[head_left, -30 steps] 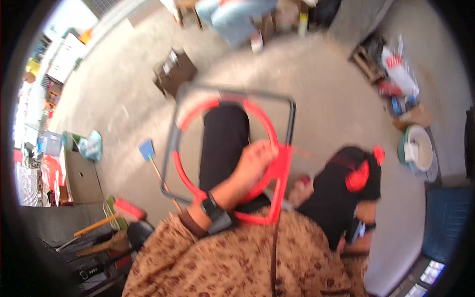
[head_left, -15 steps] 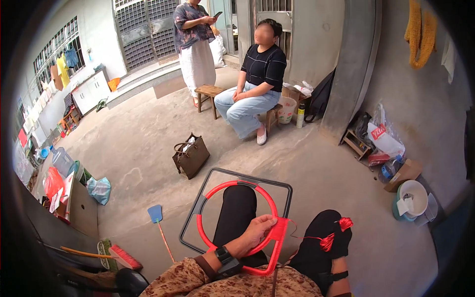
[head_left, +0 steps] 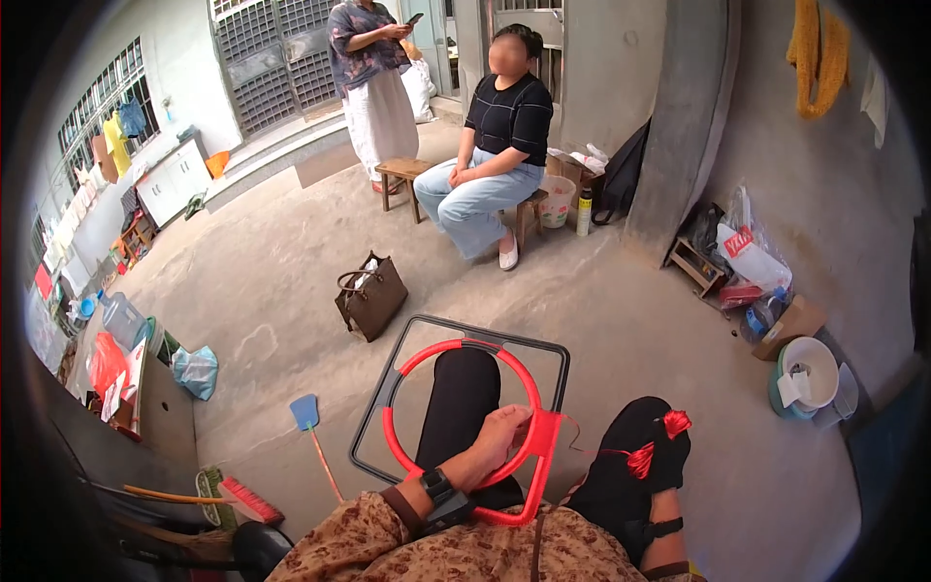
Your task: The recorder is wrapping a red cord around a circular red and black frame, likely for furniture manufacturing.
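Note:
A black square frame (head_left: 456,323) with a round ring joined to it lies over my lap. Red cord is wound round most of the ring (head_left: 388,436) and the near right corner of the square. My left hand (head_left: 497,441) reaches across the ring, its fingers closed on the ring's right side by the wide red wrapping (head_left: 545,434). A thin red strand runs from there to a red cord bundle (head_left: 639,464) on my right knee; a second red bundle (head_left: 677,423) sits beside it. My right hand (head_left: 665,504) shows only near the strapped wrist, beside that knee; its fingers are hidden.
A brown handbag (head_left: 373,299) stands on the concrete floor ahead. Beyond it one person sits on a wooden bench (head_left: 402,169); another stands holding a phone. A blue fly swatter (head_left: 304,412) and red-bristled broom (head_left: 249,500) are at left. Basins (head_left: 811,371) and bags stand at right.
My left fingers have shifted slightly up and left along the ring. The frame sits a little lower at its right corner, while the red bundles stay on the knee. The whole view has tilted slightly.

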{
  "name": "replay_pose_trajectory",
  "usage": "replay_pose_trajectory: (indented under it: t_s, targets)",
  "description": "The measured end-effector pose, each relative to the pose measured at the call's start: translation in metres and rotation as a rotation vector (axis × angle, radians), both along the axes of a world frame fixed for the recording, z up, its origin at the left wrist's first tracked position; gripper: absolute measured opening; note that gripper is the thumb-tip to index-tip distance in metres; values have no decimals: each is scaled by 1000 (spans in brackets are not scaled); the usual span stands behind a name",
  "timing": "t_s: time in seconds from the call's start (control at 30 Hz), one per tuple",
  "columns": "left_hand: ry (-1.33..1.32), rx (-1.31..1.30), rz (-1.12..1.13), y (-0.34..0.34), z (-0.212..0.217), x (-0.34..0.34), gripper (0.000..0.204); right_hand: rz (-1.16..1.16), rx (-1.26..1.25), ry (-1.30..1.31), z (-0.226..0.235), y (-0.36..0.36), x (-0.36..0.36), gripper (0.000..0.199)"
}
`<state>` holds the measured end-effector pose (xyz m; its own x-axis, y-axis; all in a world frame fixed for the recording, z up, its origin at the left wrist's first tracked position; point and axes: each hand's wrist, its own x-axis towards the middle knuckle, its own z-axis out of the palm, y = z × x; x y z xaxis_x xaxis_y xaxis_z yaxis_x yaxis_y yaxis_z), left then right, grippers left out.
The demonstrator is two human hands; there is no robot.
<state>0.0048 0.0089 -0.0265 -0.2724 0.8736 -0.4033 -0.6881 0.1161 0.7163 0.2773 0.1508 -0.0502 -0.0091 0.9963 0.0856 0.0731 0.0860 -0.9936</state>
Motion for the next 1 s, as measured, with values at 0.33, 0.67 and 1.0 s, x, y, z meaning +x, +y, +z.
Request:
replay_pose_trajectory:
  t_s: [0.33, 0.67, 1.0]
  targets:
    - [-9, -16, 37, 1, 4, 1, 15, 53, -21, 68, -8, 4, 5, 14]
    - [6, 31, -20, -3, -4, -4, 16, 51, -110, 188, 11, -5, -1, 11]
    - [202, 46, 160, -6, 13, 12, 10, 85, -128, 224, 24, -7, -4, 10]
